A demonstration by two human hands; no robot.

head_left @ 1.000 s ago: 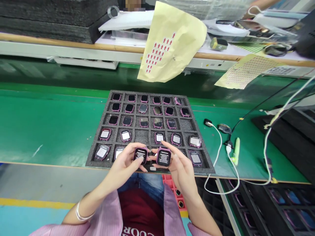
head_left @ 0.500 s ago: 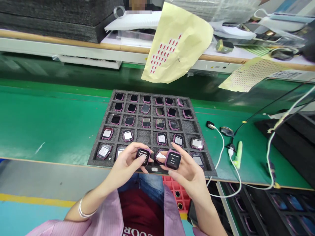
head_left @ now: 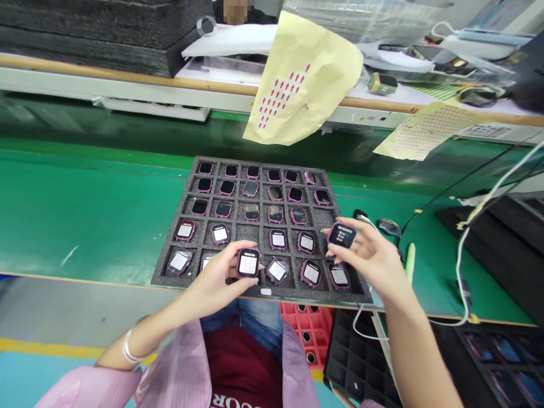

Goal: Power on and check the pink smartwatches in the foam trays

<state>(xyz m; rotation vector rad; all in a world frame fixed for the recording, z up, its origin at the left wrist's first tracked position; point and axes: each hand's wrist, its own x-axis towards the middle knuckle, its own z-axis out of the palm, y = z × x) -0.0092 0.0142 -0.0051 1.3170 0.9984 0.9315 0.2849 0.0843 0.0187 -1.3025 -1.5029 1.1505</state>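
Note:
My left hand (head_left: 221, 277) grips a purple-framed smartwatch (head_left: 247, 263) by its edges, its lit screen showing a white page. Between the fingers and thumb of my right hand (head_left: 369, 249) is a second purple smartwatch (head_left: 341, 235), with a dark screen bearing a few lines of text. Both watches are above a dark grey foam tray (head_left: 170, 280) with square compartments. Many similar watches sit in it; the far rows have dark screens, while the two near rows show white pages. My left hand partly covers the near row.
The tray lies on a green bench (head_left: 85, 209). White cables (head_left: 463, 266) and a light green pen-like stick (head_left: 410, 262) are on the right. Yellow sheets (head_left: 314, 85) hang from the shelf edge behind. Below the bench are a red tray (head_left: 318, 334) and black trays (head_left: 357, 351).
My right hand has moved right and away from me with its watch, towards the tray's right side. The left-hand watch's screen has switched from dark to a white page.

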